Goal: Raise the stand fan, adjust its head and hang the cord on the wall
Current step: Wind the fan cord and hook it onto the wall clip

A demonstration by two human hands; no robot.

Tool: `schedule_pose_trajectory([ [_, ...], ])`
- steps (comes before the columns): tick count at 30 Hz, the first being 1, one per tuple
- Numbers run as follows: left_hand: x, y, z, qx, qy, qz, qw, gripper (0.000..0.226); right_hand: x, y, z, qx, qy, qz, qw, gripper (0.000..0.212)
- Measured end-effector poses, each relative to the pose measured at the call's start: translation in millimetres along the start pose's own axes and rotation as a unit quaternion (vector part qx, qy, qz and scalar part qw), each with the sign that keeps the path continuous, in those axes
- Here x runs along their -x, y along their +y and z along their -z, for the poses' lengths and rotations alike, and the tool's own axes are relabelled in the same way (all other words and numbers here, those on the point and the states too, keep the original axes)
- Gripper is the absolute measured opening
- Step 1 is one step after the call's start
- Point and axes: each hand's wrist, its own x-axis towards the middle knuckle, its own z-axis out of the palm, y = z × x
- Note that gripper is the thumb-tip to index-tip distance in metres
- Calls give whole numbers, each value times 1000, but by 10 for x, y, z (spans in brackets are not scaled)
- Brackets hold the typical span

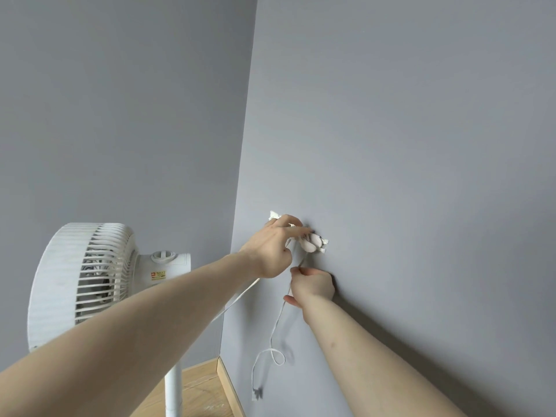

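The left hand (272,249) was raised against the grey wall (421,145), fingers curled and pinching the white cord (278,322) at a small white animal-shaped wall hook (314,242). The right hand (313,285) was just below, fingers curled around the same cord. From there the cord hung down the wall, formed a small loop, and ended at the plug (258,393) near the wooden skirting board (230,386). The white stand fan (90,284) stood in the room corner to the left, head upright on its pole (173,389), on the wooden floor (198,392). The wall above and right of the hook was bare.
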Motion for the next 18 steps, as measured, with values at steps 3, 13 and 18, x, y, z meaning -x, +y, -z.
schedule_pose_trajectory([
  [3,39,-136,-90,99,99,99,985,74,-91,-10,-137,5,5,3,1000,19],
  [13,151,-552,-525,278,-106,336,894,55,-341,-183,-308,10,-32,3,999,19],
  [18,85,-616,-618,358,-73,337,868,58,-288,-208,-237,-4,-88,-19,996,21],
])
